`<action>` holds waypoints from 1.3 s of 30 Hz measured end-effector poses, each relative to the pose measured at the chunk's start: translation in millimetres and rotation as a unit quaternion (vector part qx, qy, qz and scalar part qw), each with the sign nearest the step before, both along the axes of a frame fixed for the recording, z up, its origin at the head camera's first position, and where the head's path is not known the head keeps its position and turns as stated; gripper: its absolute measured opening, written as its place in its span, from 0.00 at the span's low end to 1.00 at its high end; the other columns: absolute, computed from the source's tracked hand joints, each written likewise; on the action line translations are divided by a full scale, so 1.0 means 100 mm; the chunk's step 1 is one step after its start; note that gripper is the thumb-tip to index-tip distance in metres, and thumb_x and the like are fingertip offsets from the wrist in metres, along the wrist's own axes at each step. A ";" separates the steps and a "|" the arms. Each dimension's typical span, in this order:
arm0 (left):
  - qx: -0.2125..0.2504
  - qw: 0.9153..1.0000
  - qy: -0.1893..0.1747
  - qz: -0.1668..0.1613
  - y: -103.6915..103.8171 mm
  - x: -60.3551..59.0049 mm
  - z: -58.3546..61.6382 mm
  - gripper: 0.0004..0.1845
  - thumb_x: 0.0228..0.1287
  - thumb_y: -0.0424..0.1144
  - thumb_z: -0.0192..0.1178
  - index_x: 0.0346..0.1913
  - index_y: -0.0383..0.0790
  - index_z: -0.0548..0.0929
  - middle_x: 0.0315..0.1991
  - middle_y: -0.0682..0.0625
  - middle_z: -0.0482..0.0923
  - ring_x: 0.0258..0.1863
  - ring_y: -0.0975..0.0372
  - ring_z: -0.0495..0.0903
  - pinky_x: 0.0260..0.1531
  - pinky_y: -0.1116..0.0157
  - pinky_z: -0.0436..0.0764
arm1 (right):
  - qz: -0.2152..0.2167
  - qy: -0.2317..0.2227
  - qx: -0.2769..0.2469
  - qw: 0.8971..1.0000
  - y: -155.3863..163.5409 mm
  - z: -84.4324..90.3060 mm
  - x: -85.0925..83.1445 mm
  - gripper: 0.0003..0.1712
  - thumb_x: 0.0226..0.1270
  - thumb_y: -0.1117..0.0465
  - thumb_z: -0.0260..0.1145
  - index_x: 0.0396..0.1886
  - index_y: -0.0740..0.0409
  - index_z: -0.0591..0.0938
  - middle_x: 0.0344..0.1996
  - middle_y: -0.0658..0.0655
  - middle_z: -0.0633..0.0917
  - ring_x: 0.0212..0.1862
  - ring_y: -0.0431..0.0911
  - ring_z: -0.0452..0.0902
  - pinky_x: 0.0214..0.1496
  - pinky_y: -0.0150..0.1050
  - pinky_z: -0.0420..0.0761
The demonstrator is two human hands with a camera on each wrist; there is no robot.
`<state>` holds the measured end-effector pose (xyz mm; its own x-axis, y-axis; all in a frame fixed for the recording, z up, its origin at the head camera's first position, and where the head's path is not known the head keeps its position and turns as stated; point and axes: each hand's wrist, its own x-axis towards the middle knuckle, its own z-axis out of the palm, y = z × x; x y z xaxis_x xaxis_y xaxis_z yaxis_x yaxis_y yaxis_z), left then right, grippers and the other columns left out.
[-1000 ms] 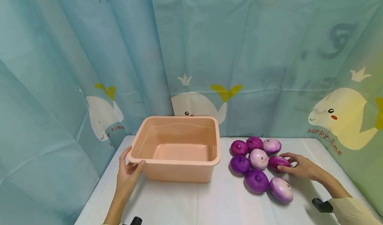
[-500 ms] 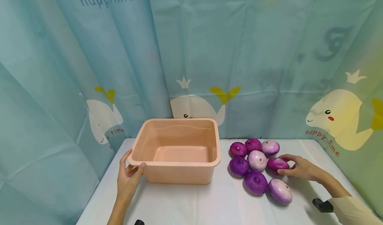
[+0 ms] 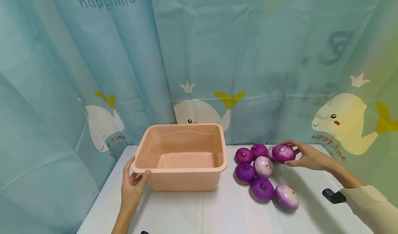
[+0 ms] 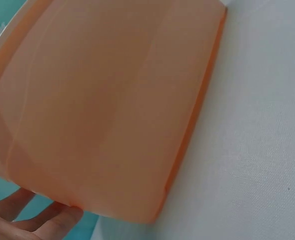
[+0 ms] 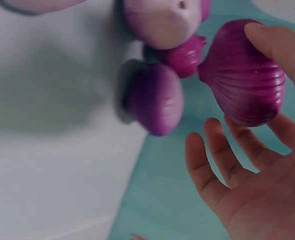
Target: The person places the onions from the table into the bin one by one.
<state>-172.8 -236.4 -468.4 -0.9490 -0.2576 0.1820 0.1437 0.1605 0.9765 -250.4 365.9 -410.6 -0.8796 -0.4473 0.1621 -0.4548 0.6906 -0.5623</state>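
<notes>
My right hand (image 3: 311, 158) holds a magenta onion (image 3: 283, 153) between thumb and fingers, raised over the back right of the table. In the right wrist view the onion (image 5: 247, 75) shows ribbed skin and a pointed tip, with the other fingers spread below it. My left hand (image 3: 131, 190) grips the front left corner of a peach plastic basin (image 3: 183, 170), thumb on the front rim and fingers at the left side. The left wrist view shows its fingertips (image 4: 62, 220) against the basin wall (image 4: 102, 115). Nothing lies inside the basin.
Several onions sit close together right of the basin: dark purple ones (image 3: 262, 189), magenta ones (image 3: 244, 155) and pale ones (image 3: 263, 166). One pale purple onion (image 3: 286, 197) lies nearest the front. A whale-print curtain (image 3: 205, 54) hangs behind the white table (image 3: 224, 213).
My right hand has lifted the magenta onion from the group, up and toward the back, turning its tip to the camera. The left hand stays on the basin. The head view shifted slightly.
</notes>
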 end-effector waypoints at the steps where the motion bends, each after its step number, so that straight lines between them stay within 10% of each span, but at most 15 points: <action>1: -0.002 1.000 -0.001 -0.002 0.00 0.01 0.00 0.41 0.75 0.38 0.62 0.82 0.59 0.51 0.75 0.45 0.61 0.56 0.66 0.75 0.48 0.79 0.79 | 0.002 0.006 -0.003 1.000 -0.02 0.04 -0.02 0.38 0.59 0.57 0.80 0.66 0.64 0.73 0.54 0.62 0.81 0.47 0.37 0.77 0.37 0.36 0.83; 16: -0.019 1.000 0.003 0.013 0.00 0.06 -0.02 0.42 0.75 0.40 0.63 0.82 0.61 0.51 0.80 0.44 0.55 0.71 0.47 0.68 0.51 0.85 0.72 | -0.021 0.087 -0.059 0.994 -0.35 0.66 -0.27 0.42 0.58 0.65 0.80 0.70 0.60 0.70 0.63 0.64 0.75 0.51 0.64 0.78 0.40 0.30 0.84; 23: -0.021 1.000 -0.008 0.022 0.00 0.06 -0.05 0.41 0.75 0.40 0.63 0.81 0.62 0.53 0.78 0.45 0.58 0.59 0.71 0.74 0.48 0.81 0.77 | -0.051 0.087 -0.059 0.993 -0.41 0.72 -0.32 0.44 0.57 0.64 0.81 0.72 0.59 0.69 0.64 0.64 0.75 0.52 0.63 0.77 0.40 0.30 0.84; 31: -0.024 1.000 0.013 0.012 0.04 0.00 -0.06 0.42 0.74 0.40 0.64 0.82 0.63 0.52 0.78 0.41 0.59 0.67 0.44 0.71 0.46 0.81 0.78 | -0.046 0.096 -0.045 0.993 -0.47 0.79 -0.36 0.44 0.57 0.63 0.81 0.72 0.57 0.70 0.63 0.62 0.76 0.50 0.61 0.79 0.38 0.28 0.83; 39: -0.065 0.997 0.005 0.034 0.04 0.03 -0.05 0.42 0.73 0.44 0.65 0.81 0.64 0.53 0.76 0.38 0.63 0.65 0.39 0.75 0.45 0.82 0.77 | -0.012 0.076 -0.017 0.997 -0.79 0.96 -0.49 0.43 0.61 0.55 0.80 0.73 0.52 0.70 0.63 0.59 0.78 0.47 0.53 0.83 0.41 0.33 0.85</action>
